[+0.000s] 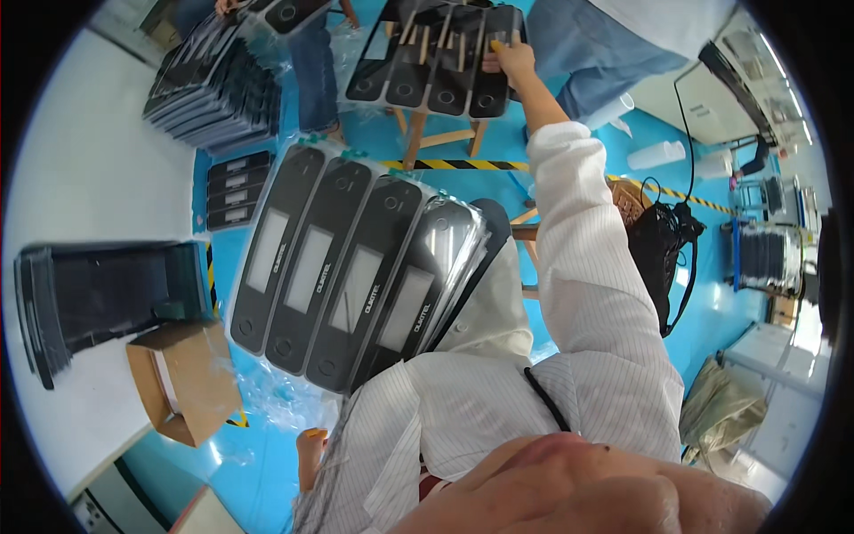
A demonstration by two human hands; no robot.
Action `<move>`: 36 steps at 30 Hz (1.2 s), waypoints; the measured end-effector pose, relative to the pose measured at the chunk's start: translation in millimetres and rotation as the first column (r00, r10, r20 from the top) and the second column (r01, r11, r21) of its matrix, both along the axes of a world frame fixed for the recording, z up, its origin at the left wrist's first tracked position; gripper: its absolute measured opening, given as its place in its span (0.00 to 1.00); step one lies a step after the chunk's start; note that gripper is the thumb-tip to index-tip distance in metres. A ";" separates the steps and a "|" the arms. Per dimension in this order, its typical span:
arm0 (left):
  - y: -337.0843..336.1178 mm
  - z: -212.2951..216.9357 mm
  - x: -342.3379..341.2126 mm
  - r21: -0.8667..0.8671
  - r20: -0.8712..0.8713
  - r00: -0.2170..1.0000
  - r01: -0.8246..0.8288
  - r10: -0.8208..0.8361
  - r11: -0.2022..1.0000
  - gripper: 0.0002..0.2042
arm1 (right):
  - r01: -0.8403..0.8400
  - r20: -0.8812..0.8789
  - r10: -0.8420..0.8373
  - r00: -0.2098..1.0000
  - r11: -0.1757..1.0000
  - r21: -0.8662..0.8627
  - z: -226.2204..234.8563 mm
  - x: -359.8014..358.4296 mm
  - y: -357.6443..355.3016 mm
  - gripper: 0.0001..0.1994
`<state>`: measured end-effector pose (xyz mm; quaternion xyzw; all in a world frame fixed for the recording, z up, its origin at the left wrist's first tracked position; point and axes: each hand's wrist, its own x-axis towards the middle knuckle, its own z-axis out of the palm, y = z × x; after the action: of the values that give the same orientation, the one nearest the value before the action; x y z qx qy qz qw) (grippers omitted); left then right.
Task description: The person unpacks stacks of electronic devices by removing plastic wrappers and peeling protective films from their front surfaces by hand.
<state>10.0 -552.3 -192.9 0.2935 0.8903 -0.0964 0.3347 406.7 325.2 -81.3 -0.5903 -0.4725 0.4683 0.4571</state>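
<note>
My right hand [513, 60] reaches far forward and lies on the rightmost of several glossy black panels [449, 84] set side by side on a wooden stool [416, 142]. Its thumb and fingers are apart, and yellow shows at a fingertip. Low at my left side is my left hand [310, 442], orange-yellow at one tip; its fingers are too small to read. A stack of black panels [334, 200] with pale windows and round marks leans against my lap. Clear film and bits of green tape show along its far edge.
More black panels stand stacked in trays [213, 98] at the far left. A black bin [116, 289] and an open cardboard box [182, 383] are at left, near crumpled clear film [285, 392]. A black bag [660, 258] hangs at right. Other people stand across from me.
</note>
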 end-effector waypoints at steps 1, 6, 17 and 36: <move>2.8 9.6 -4.1 -0.009 0.016 1.000 -0.007 0.007 1.000 0.08 | 0.019 -0.007 -0.019 1.000 1.000 -0.004 5.0 -1.5 -0.2 0.15; 4.7 45.0 -9.6 -0.017 -0.038 0.999 0.004 -0.005 1.000 0.08 | 0.003 0.884 -0.389 0.260 0.916 0.402 12.6 3.4 15.3 0.22; 22.4 63.6 11.7 -0.086 -0.045 0.999 -0.015 0.011 0.996 0.08 | -0.234 0.890 0.068 0.450 0.971 0.044 5.2 23.8 77.7 0.21; 28.7 16.0 6.9 0.024 0.057 0.980 0.189 -0.190 0.982 0.09 | -0.096 0.339 -0.054 0.939 0.907 0.410 25.1 -24.3 -133.2 0.16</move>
<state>16.8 -523.6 -176.9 0.3827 0.8488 -0.1109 0.3475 382.4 192.0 -56.1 -0.5451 -0.6409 0.2504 0.4791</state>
